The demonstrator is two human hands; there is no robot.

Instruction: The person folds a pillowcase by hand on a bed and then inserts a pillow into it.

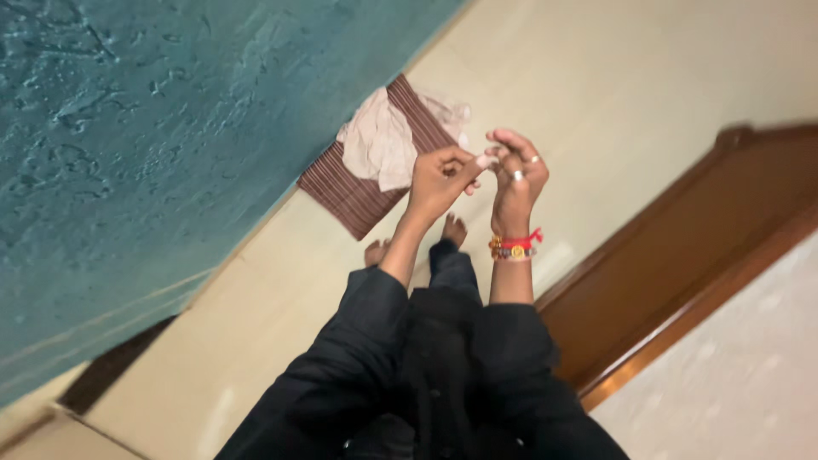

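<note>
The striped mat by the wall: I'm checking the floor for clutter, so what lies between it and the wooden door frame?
Head view: bare cream floor between the striped mat and the wooden door frame; both raised hands overlap part of it.

- Left hand (439,181) at frame centre, raised in front of the torso, forearm bare, black sleeve pushed to the elbow.
- Left fingers (467,160) pinched together, tips meeting the right hand.
- Right hand (518,175) just right of centre, upright, fingers curled over the left fingertips; rings on two fingers.
- Right wrist carries red and beaded bands (514,246).
- Both hands touch; what the grip pinches is too small to tell.
- Bare feet (454,228) below the hands.
</note>
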